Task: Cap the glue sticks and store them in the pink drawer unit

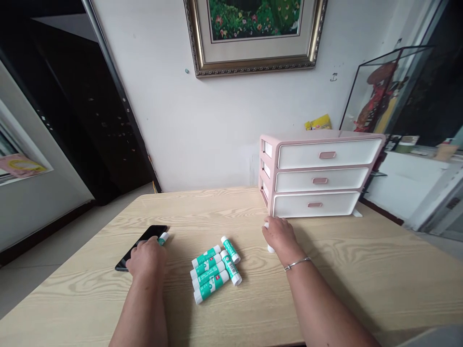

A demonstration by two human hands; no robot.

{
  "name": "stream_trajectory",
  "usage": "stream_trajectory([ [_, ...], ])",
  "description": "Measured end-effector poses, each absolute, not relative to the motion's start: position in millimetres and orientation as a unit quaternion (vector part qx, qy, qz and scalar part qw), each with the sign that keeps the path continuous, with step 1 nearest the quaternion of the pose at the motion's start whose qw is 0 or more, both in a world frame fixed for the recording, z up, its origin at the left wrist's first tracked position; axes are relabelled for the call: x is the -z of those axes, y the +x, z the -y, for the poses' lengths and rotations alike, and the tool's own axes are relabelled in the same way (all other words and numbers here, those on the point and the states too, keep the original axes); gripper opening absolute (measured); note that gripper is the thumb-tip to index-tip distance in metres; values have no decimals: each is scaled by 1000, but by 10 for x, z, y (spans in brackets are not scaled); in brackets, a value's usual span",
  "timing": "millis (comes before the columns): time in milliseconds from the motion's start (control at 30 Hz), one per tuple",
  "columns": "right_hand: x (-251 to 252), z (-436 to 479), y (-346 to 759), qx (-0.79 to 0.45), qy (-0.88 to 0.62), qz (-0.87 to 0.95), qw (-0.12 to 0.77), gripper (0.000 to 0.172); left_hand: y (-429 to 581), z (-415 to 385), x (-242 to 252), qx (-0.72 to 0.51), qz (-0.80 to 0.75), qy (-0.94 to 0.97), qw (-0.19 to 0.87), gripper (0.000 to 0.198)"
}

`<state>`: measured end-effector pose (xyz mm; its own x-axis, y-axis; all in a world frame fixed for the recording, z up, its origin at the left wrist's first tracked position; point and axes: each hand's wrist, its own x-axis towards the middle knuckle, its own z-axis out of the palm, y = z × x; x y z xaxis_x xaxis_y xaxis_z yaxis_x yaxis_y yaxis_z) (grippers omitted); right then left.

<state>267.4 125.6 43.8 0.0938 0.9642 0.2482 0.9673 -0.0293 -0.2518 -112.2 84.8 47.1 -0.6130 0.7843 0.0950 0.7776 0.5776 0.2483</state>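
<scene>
My left hand (146, 258) rests over a black smartphone (139, 246) lying on the wooden table (202, 207). A teal-and-white glue stick (162, 238) pokes out from under its fingers and seems to be held there. My right hand (280, 236) closes around a white stick (271, 248), whose ends show above and below the fingers, right in front of a pink-and-white drawer unit (318, 176). Between my hands lies a loose pile of several teal-labelled glue sticks (213, 272).
The drawer unit has three white drawers with pink handles, all closed. Behind it are a yellow packet (318, 123) and a white wall (162, 120) with a gold-framed picture (253, 38). A glass case (383, 91) stands at the far right.
</scene>
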Motion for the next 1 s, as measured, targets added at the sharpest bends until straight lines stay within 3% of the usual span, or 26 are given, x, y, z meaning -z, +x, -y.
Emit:
stream_trajectory([
  [200,-386,-1306,2660,-2,-717,676,167,32,-1008,-881,-448,-220,-844,487,-43,44],
  [400,-374,-1336,2631,4,-718,678,157,31,-562,-844,-468,-311,-684,648,122,28],
  [567,-348,-1370,2619,1,-723,675,149,33,-392,-771,-508,-230,-626,714,212,25],
  [1000,-331,-1395,2618,18,-701,690,181,39,-418,-784,-490,-157,-620,747,181,26],
])
